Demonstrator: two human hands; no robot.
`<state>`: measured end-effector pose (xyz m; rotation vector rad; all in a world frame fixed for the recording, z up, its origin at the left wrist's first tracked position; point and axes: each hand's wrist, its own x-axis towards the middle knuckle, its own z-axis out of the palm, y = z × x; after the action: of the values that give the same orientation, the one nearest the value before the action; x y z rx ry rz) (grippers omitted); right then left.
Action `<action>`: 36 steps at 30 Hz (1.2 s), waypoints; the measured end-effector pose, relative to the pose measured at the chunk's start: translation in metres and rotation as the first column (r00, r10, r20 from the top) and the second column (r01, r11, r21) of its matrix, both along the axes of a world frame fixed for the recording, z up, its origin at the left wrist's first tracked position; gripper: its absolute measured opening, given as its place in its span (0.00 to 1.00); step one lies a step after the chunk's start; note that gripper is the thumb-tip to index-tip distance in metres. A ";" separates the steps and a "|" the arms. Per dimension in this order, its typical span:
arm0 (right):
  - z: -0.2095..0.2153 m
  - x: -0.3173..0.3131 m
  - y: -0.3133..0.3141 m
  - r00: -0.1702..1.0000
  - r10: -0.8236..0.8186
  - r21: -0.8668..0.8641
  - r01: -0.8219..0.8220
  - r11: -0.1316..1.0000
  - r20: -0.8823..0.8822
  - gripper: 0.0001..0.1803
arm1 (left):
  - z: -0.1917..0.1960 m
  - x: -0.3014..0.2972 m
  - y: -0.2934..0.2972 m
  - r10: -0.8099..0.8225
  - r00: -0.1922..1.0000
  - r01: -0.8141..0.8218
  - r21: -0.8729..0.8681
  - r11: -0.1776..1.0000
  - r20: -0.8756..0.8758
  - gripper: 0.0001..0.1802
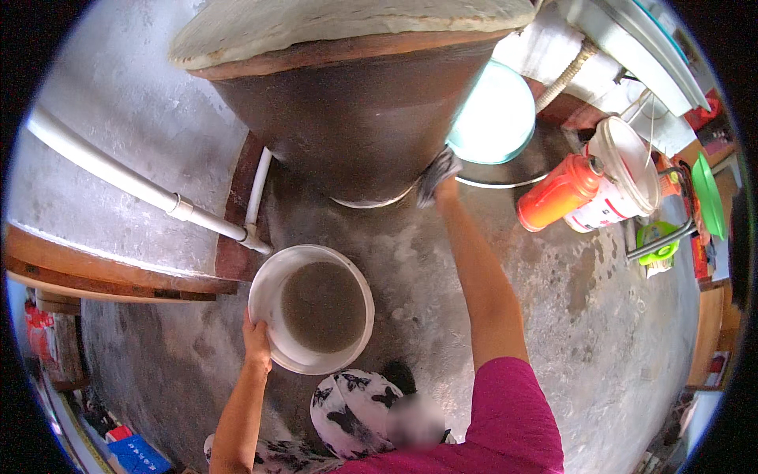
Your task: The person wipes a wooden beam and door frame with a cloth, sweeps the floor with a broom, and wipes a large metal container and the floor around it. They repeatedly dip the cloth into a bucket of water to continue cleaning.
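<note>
My left hand (257, 344) grips the near left rim of a white bucket (262, 294). Murky grey water (324, 306) stands in the bucket. Stretched far forward, my right hand (447, 186) is closed on a dark grey cloth (433, 177). That cloth presses against the lower right side of a large dark brown vat (339, 118), close to the floor. A pale slab-like cover (347, 28) lies over the top of the vat. The cloth hides most of my right fingers.
Right of the vat are a pale turquoise basin (496, 114), an orange thermos flask (559, 193) and a white pail (632, 170). White pipes (118, 166) run along the left wall. A wooden ledge (118, 272) juts out below them. The concrete floor (410, 276) has damp patches.
</note>
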<state>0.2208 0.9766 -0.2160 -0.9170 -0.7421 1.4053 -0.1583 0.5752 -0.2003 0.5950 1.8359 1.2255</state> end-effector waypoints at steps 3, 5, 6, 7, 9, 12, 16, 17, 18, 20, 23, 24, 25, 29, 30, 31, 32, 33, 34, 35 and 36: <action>0.019 -0.050 -0.054 0.969 -0.160 0.067 0.175 0.982 -0.186 0.24 | -0.005 -0.001 -0.002 0.057 0.998 -0.057 -0.015 0.998 0.004 0.33; 0.070 -0.090 -0.086 0.921 -0.297 0.158 0.342 0.926 -0.252 0.22 | 0.007 0.003 -0.009 0.046 0.998 -0.045 -0.016 0.999 0.052 0.31; 0.100 -0.086 -0.088 0.908 -0.304 0.242 0.376 0.894 -0.288 0.23 | 0.005 0.004 -0.007 0.051 0.998 -0.049 -0.041 0.998 0.035 0.31; 0.128 -0.085 -0.091 0.897 -0.297 0.321 0.401 0.858 -0.327 0.25 | 0.004 0.002 -0.007 0.057 0.998 -0.056 -0.067 0.996 0.010 0.30; 0.165 -0.064 -0.046 0.710 -0.704 0.752 0.476 0.456 -0.023 0.31 | 0.002 0.000 -0.005 0.028 0.999 -0.028 -0.035 0.999 0.023 0.30; 0.199 -0.007 0.006 0.494 -0.850 0.912 0.238 0.334 0.182 0.29 | 0.003 0.003 -0.011 0.077 0.995 -0.077 -0.011 0.997 0.059 0.31; 0.237 0.060 0.099 0.815 -0.575 0.636 0.408 0.656 0.070 0.26 | 0.017 0.011 -0.005 -0.011 0.998 0.005 -0.096 0.995 -0.063 0.32; 0.248 0.068 0.113 0.888 -0.460 0.589 0.368 0.719 0.006 0.26 | 0.015 0.011 -0.004 0.022 0.998 -0.027 -0.075 0.997 -0.063 0.32; 0.260 0.078 0.119 0.930 -0.365 0.560 0.327 0.761 -0.046 0.25 | 0.007 0.015 -0.001 0.047 0.998 -0.049 -0.047 0.998 -0.050 0.32; 0.257 0.075 0.121 0.966 -0.195 0.503 0.256 0.825 -0.172 0.24 | 0.000 0.012 -0.007 0.070 0.996 -0.073 -0.049 0.996 -0.061 0.32; 0.258 0.035 0.070 0.924 -0.063 0.499 0.260 0.827 -0.377 0.23 | -0.005 0.010 -0.008 0.080 0.994 -0.086 -0.069 0.994 -0.080 0.31; 0.259 0.016 0.049 0.919 -0.137 0.530 0.330 0.781 -0.370 0.22 | -0.002 0.009 -0.012 0.092 0.993 -0.098 -0.078 0.992 -0.073 0.31; 0.257 0.002 0.028 0.908 -0.288 0.593 0.416 0.689 -0.303 0.22 | 0.001 0.010 -0.014 0.095 0.994 -0.101 -0.092 0.991 -0.060 0.31; 0.237 -0.058 -0.037 0.516 -0.857 0.822 0.485 0.298 0.006 0.27 | 0.015 0.017 -0.001 0.103 0.995 -0.104 -0.090 0.990 -0.018 0.31; 0.233 -0.080 -0.051 0.465 -0.885 0.841 0.480 0.251 -0.001 0.30 | 0.012 0.013 -0.005 0.098 0.995 -0.099 -0.077 0.992 -0.017 0.30; 0.220 -0.092 -0.056 0.430 -0.900 0.829 0.527 0.186 -0.071 0.31 | 0.007 0.009 -0.005 0.079 0.996 -0.081 -0.070 0.994 -0.028 0.30; 0.209 -0.106 -0.069 0.400 -0.917 0.893 0.418 0.170 -0.013 0.32 | 0.002 0.008 -0.006 0.068 0.998 -0.069 -0.051 0.996 -0.019 0.29; 0.193 -0.119 -0.083 0.371 -0.928 0.939 0.302 0.163 0.042 0.33 | 0.005 0.008 -0.008 0.068 0.998 -0.069 -0.045 0.997 -0.007 0.29; 0.168 -0.127 -0.088 0.387 -0.914 0.987 0.053 0.154 0.122 0.32 | 0.010 0.010 -0.008 0.068 0.998 -0.067 -0.043 0.997 0.006 0.29; 0.139 -0.135 -0.093 0.387 -0.900 0.971 -0.196 0.135 0.202 0.31 | 0.015 0.010 -0.010 0.071 0.997 -0.071 -0.042 0.997 0.015 0.29; 0.115 -0.135 -0.100 0.349 -0.887 0.926 -0.327 0.186 0.302 0.29 | 0.017 0.007 -0.013 0.075 0.997 -0.075 -0.040 0.996 -0.003 0.29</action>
<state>0.0856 0.8764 -0.1008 -0.6141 -1.7837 -0.4572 -0.1509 0.5620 -0.1837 0.5089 1.8946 1.2350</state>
